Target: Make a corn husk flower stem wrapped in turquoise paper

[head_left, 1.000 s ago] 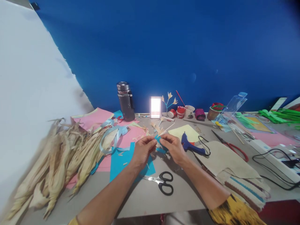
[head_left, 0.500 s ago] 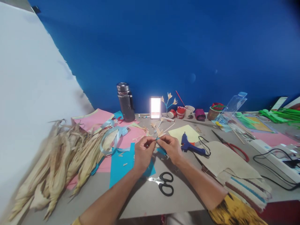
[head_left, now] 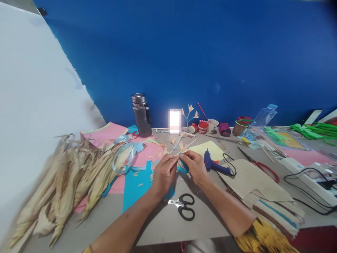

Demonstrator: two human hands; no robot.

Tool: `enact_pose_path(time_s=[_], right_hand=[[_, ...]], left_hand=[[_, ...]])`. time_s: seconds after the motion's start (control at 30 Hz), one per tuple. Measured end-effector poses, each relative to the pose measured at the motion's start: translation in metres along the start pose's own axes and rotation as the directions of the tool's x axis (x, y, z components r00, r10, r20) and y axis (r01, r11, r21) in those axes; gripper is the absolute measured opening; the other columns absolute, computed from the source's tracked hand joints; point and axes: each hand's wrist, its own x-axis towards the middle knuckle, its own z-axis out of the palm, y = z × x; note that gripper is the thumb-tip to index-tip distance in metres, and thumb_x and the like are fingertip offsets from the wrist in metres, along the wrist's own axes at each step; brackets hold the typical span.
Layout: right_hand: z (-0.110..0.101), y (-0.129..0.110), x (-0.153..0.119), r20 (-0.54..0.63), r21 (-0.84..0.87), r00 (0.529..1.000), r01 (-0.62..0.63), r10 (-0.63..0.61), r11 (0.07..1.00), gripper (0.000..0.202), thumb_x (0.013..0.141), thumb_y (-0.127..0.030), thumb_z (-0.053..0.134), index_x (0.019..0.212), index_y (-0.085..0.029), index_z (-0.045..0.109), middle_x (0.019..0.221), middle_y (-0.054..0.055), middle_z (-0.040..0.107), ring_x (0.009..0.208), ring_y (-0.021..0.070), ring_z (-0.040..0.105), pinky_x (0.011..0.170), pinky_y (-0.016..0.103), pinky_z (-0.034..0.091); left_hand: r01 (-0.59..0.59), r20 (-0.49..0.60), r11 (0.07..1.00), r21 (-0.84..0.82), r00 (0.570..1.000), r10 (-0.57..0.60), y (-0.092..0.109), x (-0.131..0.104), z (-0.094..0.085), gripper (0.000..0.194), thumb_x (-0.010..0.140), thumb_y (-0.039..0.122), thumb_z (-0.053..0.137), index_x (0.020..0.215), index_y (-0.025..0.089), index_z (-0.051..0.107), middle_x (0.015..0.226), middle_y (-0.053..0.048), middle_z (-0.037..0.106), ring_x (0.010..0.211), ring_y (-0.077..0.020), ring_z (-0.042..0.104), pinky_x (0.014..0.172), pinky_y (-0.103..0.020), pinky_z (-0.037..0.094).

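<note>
Over the middle of the table, my left hand (head_left: 164, 175) and my right hand (head_left: 195, 167) meet at the fingertips. Both pinch the base of a small pale husk flower (head_left: 185, 149), where a bit of blue shows. A strip of blue paper (head_left: 182, 169) hangs under the right fingers; its upper end is hidden. Just beyond the fingers lie finished-looking husk flowers (head_left: 172, 141) on thin stems. Black-handled scissors (head_left: 184, 206) rest in front of my hands, blades pointing left. A sheet of blue paper (head_left: 135, 189) lies by the left wrist.
Dried corn husks (head_left: 68, 175) are heaped at the left. A dark flask (head_left: 141, 117) stands behind, near a light blue ribbon (head_left: 116, 161). To the right lie a blue glue gun (head_left: 214, 165), red-handled pliers (head_left: 263, 167), beige cloth (head_left: 252, 179) and a white power strip (head_left: 302, 179).
Both hands have turned slightly at the fingertips, and the left hand has shifted a little right. The flower between them now leans to the right. The scissors stay in place.
</note>
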Motion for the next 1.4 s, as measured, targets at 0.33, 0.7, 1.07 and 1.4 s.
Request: enact_pose_path(time_s=[0.33, 0.7, 1.07, 1.4], right_hand=[[-0.002, -0.012, -0.003, 0.152, -0.16, 0.98, 0.151, -0.127, 0.975, 0.02, 0.076, -0.032, 0.061, 0.061, -0.019, 0.057, 0.058, -0.002, 0.055, 0.055, 0.012, 0.042, 0.054, 0.026, 0.035], [-0.003, -0.014, -0.005, 0.158, -0.222, 0.971, 0.213, -0.18, 0.951, 0.019, 0.079, -0.03, 0.06, 0.063, -0.02, 0.061, 0.061, -0.001, 0.06, 0.055, 0.0137, 0.049, 0.054, 0.026, 0.038], [-0.001, -0.01, -0.003, 0.156, -0.168, 0.983, 0.127, -0.101, 0.978, 0.021, 0.079, -0.034, 0.061, 0.071, -0.017, 0.069, 0.064, 0.001, 0.062, 0.057, 0.0135, 0.049, 0.053, 0.025, 0.038], [-0.005, 0.009, 0.01, 0.068, -0.098, 0.996, -0.056, 0.063, 0.994, 0.024, 0.068, -0.037, 0.073, 0.074, -0.014, 0.072, 0.058, -0.001, 0.059, 0.051, 0.01, 0.044, 0.046, 0.022, 0.034]], left_hand=[[0.379, 0.021, 0.881, -0.281, 0.921, -0.39, 0.005, 0.01, -0.002, 0.017, 0.065, 0.028, 0.077, 0.073, 0.013, 0.072, 0.062, -0.005, 0.066, 0.056, -0.0161, 0.06, 0.055, -0.029, 0.052], [0.444, 0.057, 0.835, -0.326, 0.89, -0.451, 0.002, 0.009, -0.003, 0.026, 0.057, 0.028, 0.084, 0.075, 0.013, 0.072, 0.064, -0.003, 0.067, 0.054, -0.0153, 0.062, 0.058, -0.031, 0.055], [0.51, 0.172, 0.642, -0.573, 0.84, -0.515, -0.002, 0.01, -0.001, 0.034, 0.056, 0.026, 0.087, 0.081, 0.012, 0.069, 0.057, 0.002, 0.054, 0.05, -0.0055, 0.044, 0.043, -0.016, 0.029], [0.472, 0.133, 0.577, -0.667, 0.837, -0.532, -0.01, 0.017, -0.01, 0.038, 0.057, 0.029, 0.088, 0.078, 0.014, 0.061, 0.064, 0.004, 0.051, 0.052, -0.0046, 0.043, 0.041, -0.014, 0.026]])
